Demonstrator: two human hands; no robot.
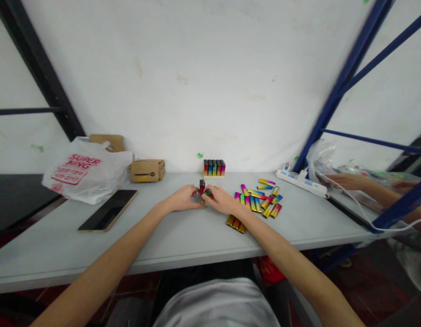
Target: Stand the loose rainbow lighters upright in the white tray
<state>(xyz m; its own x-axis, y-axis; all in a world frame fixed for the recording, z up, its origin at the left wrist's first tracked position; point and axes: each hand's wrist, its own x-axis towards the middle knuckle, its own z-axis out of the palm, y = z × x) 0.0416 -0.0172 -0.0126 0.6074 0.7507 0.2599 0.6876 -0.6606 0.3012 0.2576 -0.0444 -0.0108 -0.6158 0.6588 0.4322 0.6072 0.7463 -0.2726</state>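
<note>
Red lighter (pixel 202 184): one, black-topped, upright, between the two hands on the grey table (pixel 183 236). Clock centred on the gap between the hands, twelve towards the wall; the red lighter stands at twelve.

Green lighter (pixel 207 193): one, partly covered by fingers, just beside the red one at its five o'clock.

Left hand (pixel 183 198): at nine, thumb and fingers apart, curved around the near side of the lighters; cannot tell whether it presses on either.

Right hand (pixel 220 199): at three, fingertips closed on the green lighter.

Block of lighters (pixel 214 168): upright, black tops, packed in rows, between twelve and one, near the wall.

Loose lighters (pixel 256 203): shiny, many-coloured, lying at three; tops too small to make out.

Gold-orange lighters (pixel 236 224): three, side by side, at four, partly under the right forearm.

Phone (pixel 108 210): dark screen up, at nine.

Cardboard box (pixel 147 171): at ten.

Plastic bag (pixel 88 169): white, red print, between nine and ten.

Power strip (pixel 301 182): white, towards three.
</note>
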